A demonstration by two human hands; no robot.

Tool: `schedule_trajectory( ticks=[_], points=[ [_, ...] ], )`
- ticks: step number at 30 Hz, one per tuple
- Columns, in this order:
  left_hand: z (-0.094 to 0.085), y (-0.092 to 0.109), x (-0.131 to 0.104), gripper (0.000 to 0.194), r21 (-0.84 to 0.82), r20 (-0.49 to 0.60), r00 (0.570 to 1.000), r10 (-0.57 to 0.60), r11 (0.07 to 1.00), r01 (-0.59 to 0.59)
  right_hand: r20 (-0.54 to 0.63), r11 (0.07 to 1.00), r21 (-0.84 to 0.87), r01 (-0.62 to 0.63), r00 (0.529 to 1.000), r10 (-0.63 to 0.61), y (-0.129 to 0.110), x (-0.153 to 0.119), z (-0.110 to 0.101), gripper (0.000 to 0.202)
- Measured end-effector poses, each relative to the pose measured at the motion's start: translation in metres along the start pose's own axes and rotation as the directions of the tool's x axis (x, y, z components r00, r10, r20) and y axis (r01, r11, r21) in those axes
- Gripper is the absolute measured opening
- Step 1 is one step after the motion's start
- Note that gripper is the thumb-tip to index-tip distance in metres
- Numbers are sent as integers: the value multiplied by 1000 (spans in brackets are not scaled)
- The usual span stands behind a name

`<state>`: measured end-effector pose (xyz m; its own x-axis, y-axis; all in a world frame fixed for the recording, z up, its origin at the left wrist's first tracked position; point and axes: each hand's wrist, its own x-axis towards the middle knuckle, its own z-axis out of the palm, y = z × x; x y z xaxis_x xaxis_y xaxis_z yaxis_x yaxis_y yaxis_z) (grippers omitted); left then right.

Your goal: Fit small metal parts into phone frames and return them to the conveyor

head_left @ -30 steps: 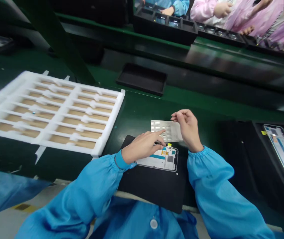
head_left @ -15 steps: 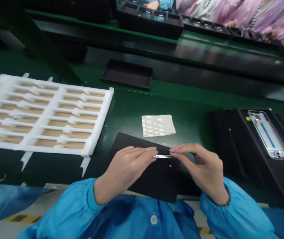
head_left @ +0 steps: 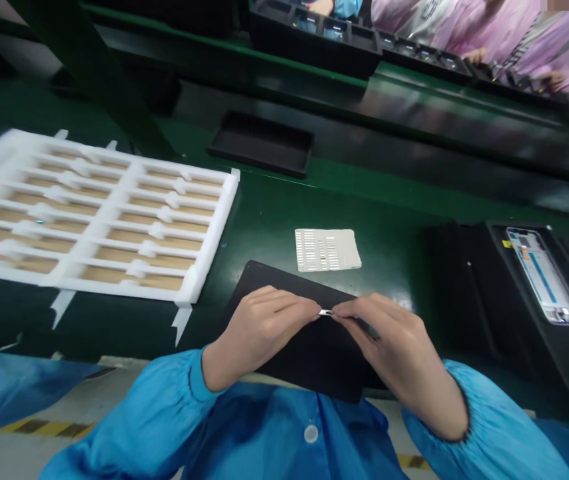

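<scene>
My left hand [head_left: 267,325] and my right hand [head_left: 392,347] meet over a black mat [head_left: 309,367], fingertips nearly touching. Between them a thin silver-edged piece [head_left: 325,313] is pinched, seen edge-on. Most of it lies hidden behind my fingers, so its kind is unclear. Just beyond the mat lies a pale sheet [head_left: 347,250] bearing rows of small white strips, perhaps stickers.
To the left is a white foam tray [head_left: 209,230] with slots. A shallow black tray [head_left: 264,143] sits further back. At right, a phone frame [head_left: 544,277] rests on stacked black trays [head_left: 494,293]. Co-workers in pink [head_left: 489,30] work across the bench.
My right hand's fingertips have slid left along the silver piece, closer to my left hand, covering more of it. The whole view has shifted slightly.
</scene>
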<state>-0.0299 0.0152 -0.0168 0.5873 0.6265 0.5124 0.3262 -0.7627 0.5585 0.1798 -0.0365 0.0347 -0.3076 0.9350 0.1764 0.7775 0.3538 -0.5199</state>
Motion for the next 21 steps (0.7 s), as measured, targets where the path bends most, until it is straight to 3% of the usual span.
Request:
schedule_trajectory(
  ticks=[4, 13, 17, 21],
  points=[
    [0, -1, -1, 11, -5, 4, 1000, 10, 1000, -10, 72, 990, -114, 85, 994, -77, -4, 1, -4, 16],
    [0, 2, -4, 13, 15, -10, 999, 42, 999, -42, 74, 970, -208, 129, 991, -116, -18, 4, -1, 14],
    [1, 1, -4, 12, 18, -22, 999, 46, 999, -46, -35, 982, -167, 89, 995, -96, -11, -8, 6, 17],
    [2, 1, -3, 11, 20, -36, 998, 49, 999, -49, -139, 971, -207, 122, 978, -153, -1, -25, 16, 29]
  ],
)
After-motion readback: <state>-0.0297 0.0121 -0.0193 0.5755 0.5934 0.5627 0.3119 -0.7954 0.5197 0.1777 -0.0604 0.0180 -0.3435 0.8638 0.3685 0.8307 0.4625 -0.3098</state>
